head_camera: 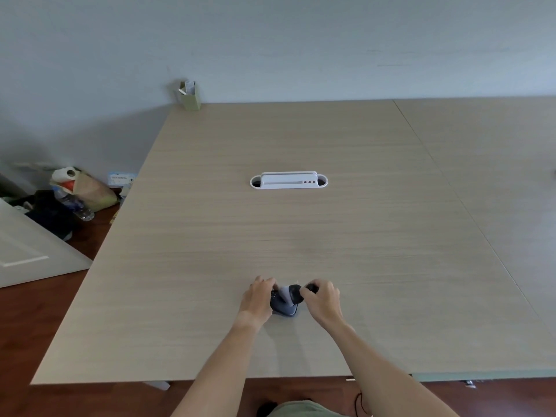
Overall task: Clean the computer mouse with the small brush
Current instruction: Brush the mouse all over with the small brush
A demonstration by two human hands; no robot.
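Observation:
A dark computer mouse lies on the light wooden table, near the front edge. My left hand grips the mouse's left side and hides part of it. My right hand pinches a small black brush from the right. The brush's pale end rests on top of the mouse, between my two hands. The brush is small and partly covered by my fingers, so its exact shape is hard to make out.
A white cable-port cover is set into the table's middle. A green paper holder stands at the far left corner by the wall. Bags and a plastic bottle lie on the floor to the left, beside a white panel.

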